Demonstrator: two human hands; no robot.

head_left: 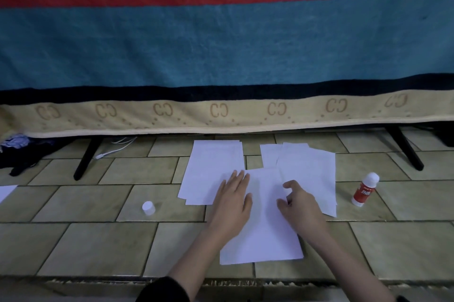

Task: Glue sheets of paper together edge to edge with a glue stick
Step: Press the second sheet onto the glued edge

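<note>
Several white paper sheets lie on the tiled floor. The nearest sheet [264, 235] lies in front of me, overlapping a stack at the left [211, 166] and a fanned stack at the right [312, 171]. My left hand [233, 201] rests flat with fingers spread on the nearest sheet's left edge, where it overlaps the left stack. My right hand [298, 206] presses its curled fingertips on the same sheet's right side. A red glue stick [365, 189] stands uncapped to the right of the papers. Its white cap [148, 207] sits on the floor to the left.
A bed draped in a teal, red-striped blanket [221, 43] fills the background, on black legs [87, 159] [406, 150]. A white cable [115, 148] and dark clothes [22, 151] lie under it. Another sheet's corner [6, 191] shows at far left.
</note>
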